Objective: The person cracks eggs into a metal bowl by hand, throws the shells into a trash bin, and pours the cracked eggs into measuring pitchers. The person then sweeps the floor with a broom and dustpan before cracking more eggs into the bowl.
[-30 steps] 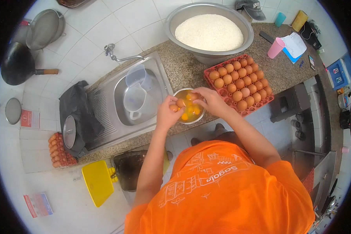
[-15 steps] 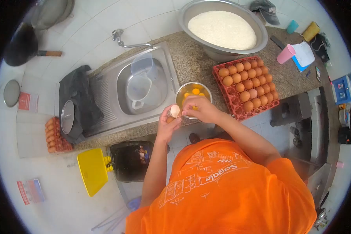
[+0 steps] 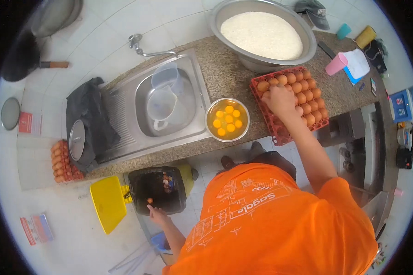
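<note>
Leftmost, eggs [image 3: 57, 159] filled a far carton unused. The left hand [image 3: 158, 216] had its grip apart by the bin [image 3: 144, 183], a shell [image 3: 149, 200] just past its fingertips. Several yolks [image 3: 228, 118] already lay in the bowl [image 3: 227, 140]. Rightward, many whole eggs [image 3: 316, 93] remained in the red tray [image 3: 280, 138] on the desk [image 3: 225, 64], under the right hand [image 3: 281, 98], its grip hidden.

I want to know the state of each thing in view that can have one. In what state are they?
Small bowl: holds yolks, apparently whole
Bin: open, shells inside
Yellow lid: swung open
Large basin: filled with white material
Nearer egg tray: partly filled
Tap: no flow visible
Sink: holds clear jugs
Left hand: by shell, grip unclear
Right hand: over tray, fingertips hidden
</note>
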Demonstrator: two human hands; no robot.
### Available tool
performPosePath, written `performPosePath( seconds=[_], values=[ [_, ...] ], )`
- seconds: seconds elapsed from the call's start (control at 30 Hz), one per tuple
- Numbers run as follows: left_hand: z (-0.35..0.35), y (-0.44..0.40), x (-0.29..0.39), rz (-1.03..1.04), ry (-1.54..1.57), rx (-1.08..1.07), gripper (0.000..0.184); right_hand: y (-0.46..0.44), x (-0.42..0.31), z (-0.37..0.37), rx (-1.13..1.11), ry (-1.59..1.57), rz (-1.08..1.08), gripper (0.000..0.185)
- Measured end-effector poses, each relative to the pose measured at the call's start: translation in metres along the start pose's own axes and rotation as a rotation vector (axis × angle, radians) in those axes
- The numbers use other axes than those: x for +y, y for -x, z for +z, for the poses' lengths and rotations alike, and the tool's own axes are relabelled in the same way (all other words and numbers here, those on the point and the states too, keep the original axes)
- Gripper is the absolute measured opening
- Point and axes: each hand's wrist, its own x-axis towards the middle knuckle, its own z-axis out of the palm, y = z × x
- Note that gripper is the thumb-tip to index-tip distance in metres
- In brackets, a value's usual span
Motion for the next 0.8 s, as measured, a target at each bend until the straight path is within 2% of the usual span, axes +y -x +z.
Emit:
performPosePath(
  seconds=[0.03,0.1,0.17,0.23,0.27,0.33,0.37,0.43,0.47,0.5,0.53,0.57,0.63,0.73,0.77,0.8],
  values=[
    [0.018,0.015,0.008,0.051,0.069,-0.268,0.065,0.004,-0.001,-0.004,-0.003,0.080,-0.023,0.053],
    [0.093,0.067,0.029,0.054,0.205,-0.259,0.053,0.003,0.001,0.007,0.085,0.070,-0.019,0.052],
    [0.149,0.081,0.028,0.077,0.261,-0.551,0.045,0.002,0.001,0.005,0.184,0.057,-0.023,0.052],
    [0.212,0.174,0.073,0.084,0.198,-0.729,0.038,0.008,0.003,-0.003,0.099,-0.186,-0.052,0.048],
    [0.234,0.197,0.082,0.060,0.250,-0.929,0.037,0.011,0.006,-0.002,0.103,-0.182,-0.051,0.048],
    [0.270,0.241,0.096,-0.069,0.266,-1.173,0.041,0.022,0.011,0.006,0.217,-0.750,-0.237,0.045],
    [0.286,0.262,0.101,-0.141,0.270,-1.282,0.045,0.030,0.006,0.007,0.215,-0.750,-0.240,0.045],
    [0.313,0.297,0.105,-0.249,0.324,-1.432,0.054,0.050,-0.018,0.009,0.242,-1.199,-0.292,0.045],
    [0.327,0.306,0.104,-0.250,0.318,-1.435,0.054,0.061,-0.037,0.003,0.431,-1.260,-0.401,0.043],
    [0.341,0.315,0.103,-0.275,0.324,-1.476,0.056,0.072,-0.051,0.012,0.461,-1.366,-0.320,0.040],
    [0.350,0.324,0.101,-0.305,0.323,-1.525,0.057,0.081,-0.060,0.010,0.469,-1.270,-0.373,0.039],
    [0.355,0.331,0.099,-0.314,0.302,-1.547,0.057,0.083,-0.062,0.015,0.463,-1.010,-0.490,0.039],
    [0.365,0.344,0.097,-0.321,0.288,-1.522,0.047,0.088,-0.070,0.029,0.460,-1.029,-0.473,0.039],
    [0.368,0.332,0.092,-0.376,0.256,-1.541,0.044,0.087,-0.068,0.041,0.359,-1.133,-0.439,0.039],
    [0.369,0.325,0.090,-0.374,0.243,-1.541,0.044,0.085,-0.070,0.053,0.249,-1.439,-0.298,0.039],
    [0.369,0.322,0.092,-0.280,0.136,-1.551,0.047,0.083,-0.072,0.054,0.126,-1.734,-0.145,0.039]
  ],
)
